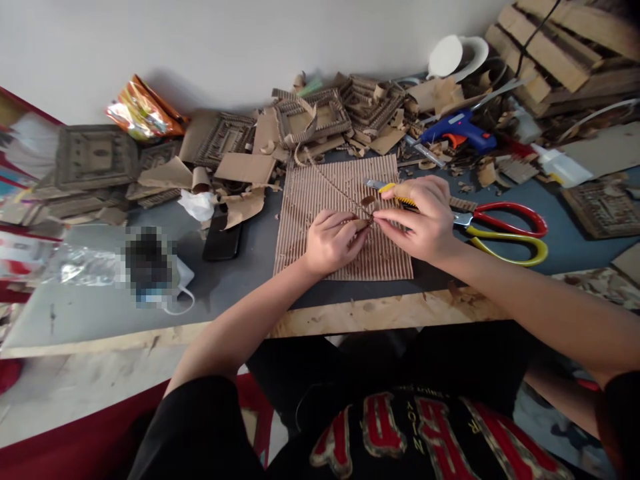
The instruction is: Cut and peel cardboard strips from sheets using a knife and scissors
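Observation:
A sheet of corrugated cardboard (320,200) lies on the dark table mat, with both hands over it. My left hand (334,243) is closed, its fingers pinching the end of a thin cardboard strip (334,185) that runs up toward the far edge of the sheet. My right hand (423,220) meets it, thumb and fingertips closed on the same strip end. A yellow utility knife (400,193) sits in the right hand too, its blade pointing left. Red-and-yellow-handled scissors (510,230) lie just right of that hand.
Cardboard frames (313,120) and scraps line the wall. A blue glue gun (460,130) and a white bottle (563,165) are at the back right. At left lie a black phone (223,237), crumpled tissue (197,203) and an orange foil bag (145,110). Wood pieces (555,47) are stacked far right.

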Tool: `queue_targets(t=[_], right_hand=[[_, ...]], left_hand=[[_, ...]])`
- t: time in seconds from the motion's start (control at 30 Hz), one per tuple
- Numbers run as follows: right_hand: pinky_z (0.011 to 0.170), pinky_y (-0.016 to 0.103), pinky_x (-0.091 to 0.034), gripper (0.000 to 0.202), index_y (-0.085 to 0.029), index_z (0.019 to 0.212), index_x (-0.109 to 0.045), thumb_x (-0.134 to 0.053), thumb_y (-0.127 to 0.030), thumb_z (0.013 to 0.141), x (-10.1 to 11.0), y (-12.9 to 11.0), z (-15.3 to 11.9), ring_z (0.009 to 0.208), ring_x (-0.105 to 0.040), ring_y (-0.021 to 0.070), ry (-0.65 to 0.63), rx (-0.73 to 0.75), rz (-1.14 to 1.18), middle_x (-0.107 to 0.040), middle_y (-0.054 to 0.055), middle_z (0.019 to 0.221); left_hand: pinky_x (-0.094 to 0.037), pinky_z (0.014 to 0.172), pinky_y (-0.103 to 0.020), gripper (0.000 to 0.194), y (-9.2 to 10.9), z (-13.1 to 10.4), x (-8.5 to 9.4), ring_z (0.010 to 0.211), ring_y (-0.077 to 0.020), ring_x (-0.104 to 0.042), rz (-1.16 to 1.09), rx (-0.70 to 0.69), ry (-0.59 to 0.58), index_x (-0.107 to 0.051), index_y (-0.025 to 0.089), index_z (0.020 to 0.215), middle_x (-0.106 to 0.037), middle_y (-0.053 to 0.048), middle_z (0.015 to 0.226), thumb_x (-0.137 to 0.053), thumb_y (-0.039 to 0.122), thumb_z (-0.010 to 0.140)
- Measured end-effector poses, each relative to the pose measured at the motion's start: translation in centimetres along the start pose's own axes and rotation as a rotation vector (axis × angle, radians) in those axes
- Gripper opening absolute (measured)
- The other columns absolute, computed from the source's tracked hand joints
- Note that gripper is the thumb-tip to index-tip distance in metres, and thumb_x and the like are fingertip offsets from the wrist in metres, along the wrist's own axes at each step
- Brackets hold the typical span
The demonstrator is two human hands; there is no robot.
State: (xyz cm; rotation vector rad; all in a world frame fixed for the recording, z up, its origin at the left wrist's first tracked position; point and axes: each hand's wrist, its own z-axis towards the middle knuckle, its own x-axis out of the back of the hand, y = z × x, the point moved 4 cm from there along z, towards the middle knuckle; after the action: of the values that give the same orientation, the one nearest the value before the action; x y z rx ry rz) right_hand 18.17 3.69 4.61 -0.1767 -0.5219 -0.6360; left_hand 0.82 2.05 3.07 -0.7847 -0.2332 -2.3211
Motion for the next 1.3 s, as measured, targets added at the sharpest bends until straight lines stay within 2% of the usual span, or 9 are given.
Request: queue_targets(t=[0.13,0.3,0.47,0.77,0.93,1.1,1.2,1.3], right_hand=[[0.092,0.041,-0.046,0.005,-0.024,0.085,-0.068,-0.068,-0.021,0.081,0.1,-0.4,0.2,0.093,-0.066,0.0195,0.026,0.033,0.003,-0.072,0.000,0.101],[0.092,0.039,-0.047,0.006,-0.022,0.080,-0.061,-0.065,-0.018,0.080,-0.2,-0.7,0.5,0.092,-0.067,0.0184,-0.003,0.010,0.011,-0.072,0.000,0.096],[0.091,0.039,-0.047,0.005,-0.023,0.080,-0.057,-0.060,-0.019,0.082,-0.5,-0.7,0.3,0.092,-0.066,0.0184,-0.057,-0.014,0.010,-0.071,0.000,0.096],[0.088,0.040,-0.047,0.005,-0.022,0.081,-0.052,-0.055,-0.019,0.080,-0.6,-0.1,-0.1,0.093,-0.064,0.0210,-0.075,-0.070,0.103,-0.067,0.004,0.096],[0.086,0.041,-0.047,0.007,-0.023,0.086,-0.052,-0.056,-0.024,0.080,-0.3,0.2,0.1,0.094,-0.065,0.0226,-0.044,-0.115,0.153,-0.067,0.004,0.096],[0.087,0.042,-0.049,0.042,-0.023,0.117,-0.052,-0.065,-0.032,0.078,-0.2,0.2,0.3,0.100,-0.065,0.0259,-0.044,-0.095,0.157,-0.067,0.008,0.107],[0.088,0.041,-0.049,0.037,-0.024,0.115,-0.055,-0.066,-0.028,0.079,-0.4,0.2,0.2,0.100,-0.065,0.0249,-0.068,-0.081,0.120,-0.067,0.007,0.107],[0.089,0.041,-0.048,0.031,-0.024,0.112,-0.058,-0.062,-0.026,0.082,-0.5,0.4,0.2,0.100,-0.064,0.0243,-0.064,-0.105,0.105,-0.067,0.007,0.106]], left_hand=[[-0.050,0.069,-0.029,0.006,0.3,0.1,0.1,0.076,-0.0147,-0.070,0.020,-0.038,0.019,-0.062,0.016,0.083,-0.072,-0.002,0.076,-0.064,0.020,0.088],[-0.049,0.069,-0.028,0.005,0.4,0.1,0.0,0.076,-0.0141,-0.070,-0.006,-0.068,0.034,-0.061,0.016,0.087,-0.071,-0.001,0.074,-0.064,0.019,0.088],[-0.049,0.070,-0.028,0.005,0.4,0.1,0.0,0.077,-0.0136,-0.070,-0.001,-0.069,0.028,-0.062,0.017,0.086,-0.072,-0.001,0.076,-0.063,0.020,0.089],[-0.049,0.070,-0.028,0.005,0.1,0.2,0.1,0.077,-0.0143,-0.071,-0.060,-0.016,0.028,-0.063,0.017,0.093,-0.074,-0.002,0.080,-0.063,0.019,0.088],[-0.049,0.067,-0.028,0.004,-0.4,0.2,0.0,0.071,-0.0143,-0.068,-0.069,0.073,0.031,-0.063,0.016,0.086,-0.073,-0.003,0.079,-0.063,0.020,0.087],[-0.046,0.064,-0.027,0.011,-1.0,0.3,-0.1,0.060,-0.0116,-0.061,-0.231,0.189,0.011,-0.060,0.017,0.077,-0.069,0.000,0.068,-0.062,0.021,0.088],[-0.046,0.065,-0.027,0.012,-1.2,0.4,0.0,0.060,-0.0112,-0.058,-0.342,0.245,-0.026,-0.061,0.017,0.080,-0.067,0.001,0.066,-0.061,0.023,0.090],[-0.048,0.070,-0.027,0.013,-1.5,0.4,-0.1,0.071,-0.0123,-0.063,-0.477,0.301,-0.077,-0.063,0.017,0.085,-0.070,-0.002,0.077,-0.056,0.024,0.093]])
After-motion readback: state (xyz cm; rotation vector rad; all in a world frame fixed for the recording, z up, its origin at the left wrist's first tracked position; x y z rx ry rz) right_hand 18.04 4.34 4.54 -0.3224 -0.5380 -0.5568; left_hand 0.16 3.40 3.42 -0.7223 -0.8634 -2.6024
